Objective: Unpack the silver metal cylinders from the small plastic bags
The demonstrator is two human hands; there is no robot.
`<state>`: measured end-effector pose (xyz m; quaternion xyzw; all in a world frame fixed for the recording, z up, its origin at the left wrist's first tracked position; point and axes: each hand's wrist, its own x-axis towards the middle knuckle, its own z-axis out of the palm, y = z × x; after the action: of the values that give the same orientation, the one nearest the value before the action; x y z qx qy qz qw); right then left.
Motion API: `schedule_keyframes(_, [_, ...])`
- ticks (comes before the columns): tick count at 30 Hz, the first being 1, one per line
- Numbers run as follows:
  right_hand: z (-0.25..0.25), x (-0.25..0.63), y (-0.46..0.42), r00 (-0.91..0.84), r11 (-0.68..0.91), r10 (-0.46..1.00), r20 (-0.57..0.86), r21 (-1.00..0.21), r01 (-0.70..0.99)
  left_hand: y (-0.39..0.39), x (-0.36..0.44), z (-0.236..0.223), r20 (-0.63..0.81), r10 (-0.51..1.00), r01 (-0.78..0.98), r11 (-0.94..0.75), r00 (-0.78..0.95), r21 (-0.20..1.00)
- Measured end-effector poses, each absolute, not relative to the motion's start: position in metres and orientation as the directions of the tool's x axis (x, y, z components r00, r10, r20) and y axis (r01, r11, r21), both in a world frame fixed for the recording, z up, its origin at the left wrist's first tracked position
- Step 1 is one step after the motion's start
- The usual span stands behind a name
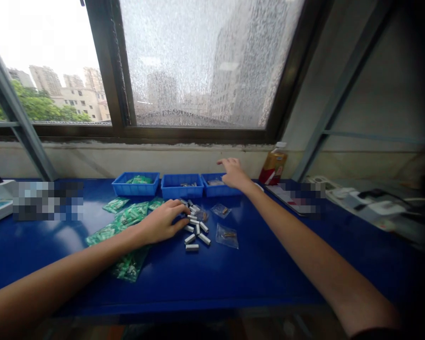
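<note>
My left hand (165, 220) rests low over the blue table, thumb and fingers apart, its fingertips at the edge of a loose pile of short silver cylinders (197, 228). Nothing shows in its grasp. Beneath and beside its forearm lie several green-printed plastic packets (131, 215). My right hand (234, 174) is raised above the right blue bin (221, 190), its fingers stretched out toward the left and holding nothing I can see. Small clear bags (227, 235) with brass-coloured parts lie to the right of the cylinders.
The middle blue bin (182, 192) holds small metal pieces, and the left blue bin (135, 190) holds green packets. A bottle (274, 164) with amber contents stands at the back right by a flat tablet-like object (286, 198). White power strips lie at both sides.
</note>
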<state>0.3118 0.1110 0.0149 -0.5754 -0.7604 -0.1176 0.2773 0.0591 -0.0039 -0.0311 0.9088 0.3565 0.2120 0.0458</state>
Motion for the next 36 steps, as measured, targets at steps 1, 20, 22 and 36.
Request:
schedule_keyframes(1, [0.019,0.310,0.108,-0.224,0.339,0.800,0.556,-0.112,0.934,-0.006,0.060,-0.030,0.354,0.656,0.620,-0.751,0.666,0.226])
schedule_keyframes(20, [-0.010,0.277,0.019,-0.621,0.591,0.783,0.038,-0.358,0.723,-0.044,0.037,0.002,0.305,0.678,0.657,-0.731,0.668,0.185])
schedule_keyframes(22, [-0.017,0.274,0.021,-0.583,0.579,0.804,0.116,-0.380,0.722,-0.064,0.037,0.004,0.283,0.612,0.600,-0.788,0.739,0.137])
schedule_keyframes(36, [-0.007,0.239,0.016,-0.398,0.640,0.751,0.526,-0.435,0.633,-0.037,0.028,-0.035,0.267,0.622,0.622,-0.777,0.736,0.098])
